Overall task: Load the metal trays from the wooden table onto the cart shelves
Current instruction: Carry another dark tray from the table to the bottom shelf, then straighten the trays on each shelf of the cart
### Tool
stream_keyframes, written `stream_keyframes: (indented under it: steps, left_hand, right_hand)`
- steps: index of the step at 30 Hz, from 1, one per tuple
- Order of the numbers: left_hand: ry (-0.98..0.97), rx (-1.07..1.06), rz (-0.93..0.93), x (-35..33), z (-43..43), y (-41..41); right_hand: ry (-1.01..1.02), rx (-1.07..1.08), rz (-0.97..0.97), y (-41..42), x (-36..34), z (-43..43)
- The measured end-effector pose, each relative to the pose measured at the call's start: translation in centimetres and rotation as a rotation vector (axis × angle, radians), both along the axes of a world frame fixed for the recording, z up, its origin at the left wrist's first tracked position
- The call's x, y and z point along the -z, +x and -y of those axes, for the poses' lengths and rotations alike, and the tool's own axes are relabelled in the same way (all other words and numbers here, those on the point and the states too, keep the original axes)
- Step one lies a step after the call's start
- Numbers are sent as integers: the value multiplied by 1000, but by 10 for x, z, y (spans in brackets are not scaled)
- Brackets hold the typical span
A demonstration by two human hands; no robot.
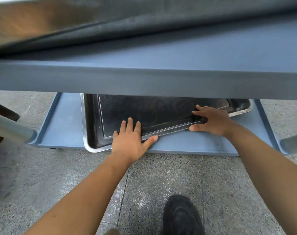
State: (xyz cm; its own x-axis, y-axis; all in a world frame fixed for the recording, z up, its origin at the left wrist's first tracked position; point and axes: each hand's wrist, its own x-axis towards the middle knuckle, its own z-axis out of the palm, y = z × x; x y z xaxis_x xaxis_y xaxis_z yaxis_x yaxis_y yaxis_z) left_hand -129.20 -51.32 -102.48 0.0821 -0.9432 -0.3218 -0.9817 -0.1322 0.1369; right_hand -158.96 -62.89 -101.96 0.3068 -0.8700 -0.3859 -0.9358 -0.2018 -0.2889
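Note:
A dark metal tray lies askew on the lowest blue shelf of the cart, nested in another tray whose bright rim shows at the left and far right. My left hand lies flat on the tray's near rim, fingers straight and thumb spread to the right. My right hand rests on the near right part of the rim, fingers stretched over the edge into the tray and thumb along the outside. The trays' far side is hidden under the shelf above.
A higher blue cart shelf spans the whole view above the trays, with more metal trays on the shelf. Grey cart posts stand at the near left and right corners. My black shoe stands on the speckled stone floor.

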Motion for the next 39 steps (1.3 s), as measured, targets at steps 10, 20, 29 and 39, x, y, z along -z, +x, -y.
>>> stream_keyframes:
  steps: [10, 20, 29, 39]
  left_hand:
    - [31, 20, -7, -5, 2, 2]
    - [151, 80, 1, -55, -20, 6]
    - [89, 83, -216, -231, -79, 22]
    - [62, 77, -287, -499, -122, 19]
  right_hand:
    - [-4, -7, -31, 3, -12, -9]
    - [-178, 64, 71, 40, -57, -90]
    - [143, 66, 44, 73, -225, -156]
    - [152, 2, 42, 97, -512, -198]
